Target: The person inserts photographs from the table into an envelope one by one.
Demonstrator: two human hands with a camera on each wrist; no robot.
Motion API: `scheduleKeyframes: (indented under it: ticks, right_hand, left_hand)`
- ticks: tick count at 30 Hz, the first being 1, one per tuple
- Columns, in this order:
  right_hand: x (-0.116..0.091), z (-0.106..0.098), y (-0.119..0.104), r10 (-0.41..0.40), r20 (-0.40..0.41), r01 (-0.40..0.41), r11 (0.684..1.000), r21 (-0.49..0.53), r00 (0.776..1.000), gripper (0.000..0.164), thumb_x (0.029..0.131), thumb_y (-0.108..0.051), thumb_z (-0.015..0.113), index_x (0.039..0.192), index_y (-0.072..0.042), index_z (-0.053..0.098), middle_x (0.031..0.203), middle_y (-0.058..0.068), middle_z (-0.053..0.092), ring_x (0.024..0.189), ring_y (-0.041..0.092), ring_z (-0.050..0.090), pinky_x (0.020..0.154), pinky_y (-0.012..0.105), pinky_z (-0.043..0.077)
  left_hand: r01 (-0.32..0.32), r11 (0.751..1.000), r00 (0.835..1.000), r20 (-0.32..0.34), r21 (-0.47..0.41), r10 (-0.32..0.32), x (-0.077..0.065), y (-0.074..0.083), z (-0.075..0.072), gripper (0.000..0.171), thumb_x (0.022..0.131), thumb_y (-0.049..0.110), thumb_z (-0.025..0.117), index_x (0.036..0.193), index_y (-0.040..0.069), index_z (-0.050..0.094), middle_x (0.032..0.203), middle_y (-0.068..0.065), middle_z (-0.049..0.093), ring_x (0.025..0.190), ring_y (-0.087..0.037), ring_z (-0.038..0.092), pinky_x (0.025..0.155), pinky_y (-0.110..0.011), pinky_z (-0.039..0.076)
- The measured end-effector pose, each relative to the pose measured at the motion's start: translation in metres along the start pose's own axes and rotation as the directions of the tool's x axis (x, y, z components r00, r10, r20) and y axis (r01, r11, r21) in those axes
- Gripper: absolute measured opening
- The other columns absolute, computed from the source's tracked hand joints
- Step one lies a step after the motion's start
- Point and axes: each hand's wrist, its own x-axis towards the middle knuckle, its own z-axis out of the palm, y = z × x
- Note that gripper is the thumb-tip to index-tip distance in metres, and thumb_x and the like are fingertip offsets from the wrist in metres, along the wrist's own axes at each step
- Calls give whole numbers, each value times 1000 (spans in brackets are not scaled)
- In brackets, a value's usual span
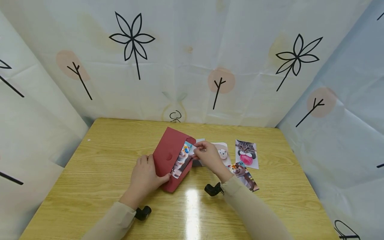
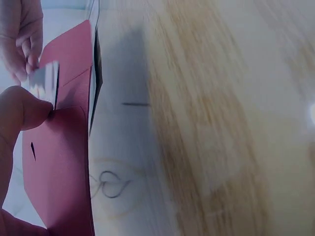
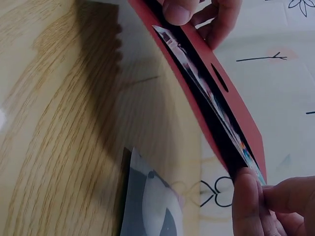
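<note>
A red paper envelope (image 1: 164, 151) is held tilted over the table by my left hand (image 1: 145, 175), thumb at its opening and fingers around its far edge. A colourful animal photo card (image 1: 182, 159) sticks partly out of the opening. My right hand (image 1: 211, 156) pinches the card's upper right end between thumb and fingers. In the right wrist view the card (image 3: 197, 78) lies between the envelope's two red walls (image 3: 246, 118). The left wrist view shows the left thumb (image 2: 34, 110) over the card's near end.
Right of the envelope lie several photo cards: a white animal one (image 1: 222, 153), a cat with a pink ball (image 1: 246, 155), and a brown animal (image 1: 244, 176). Another card, partly hidden, is behind the right hand. A printed curtain (image 1: 180, 66) surrounds the wooden table (image 1: 105, 160).
</note>
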Motion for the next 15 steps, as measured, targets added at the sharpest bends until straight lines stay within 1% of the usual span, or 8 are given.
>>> scheduleKeyframes:
  ticks: [1,7,10,15]
  right_hand:
    - [-1,2,-5,6,14,-6,1000,-1,1000,29,95,1,52,122,12,54,102,31,56,89,44,65,80,49,53]
    - [6,10,-1,3,41,-6,998,63,999,29,95,2,52,121,15,53,101,34,57,90,45,65,79,46,54]
    - [12,12,8,-3,43,-1,995,103,999,29,96,1,52,122,14,53,102,34,56,91,46,64,81,46,53]
    - [19,15,24,-15,19,12,990,139,1000,28,97,-2,54,122,10,55,103,31,56,90,43,64,80,45,54]
  left_hand:
    - [-8,1000,1000,-4,0,8,0,1,0,102,67,65,73,128,-13,44,110,-23,49,99,-36,46,84,-48,45]
    - [-61,998,998,-28,-14,61,0,3,-1,101,67,63,72,130,-11,43,114,-24,48,103,-37,46,87,-48,45]
    - [-58,998,998,-22,-29,58,-1,4,-2,101,67,61,73,132,-10,41,116,-24,47,105,-37,44,87,-48,45]
    - [-34,997,999,13,-68,35,-3,3,3,108,66,62,76,136,-10,37,120,-23,44,107,-36,42,86,-46,46]
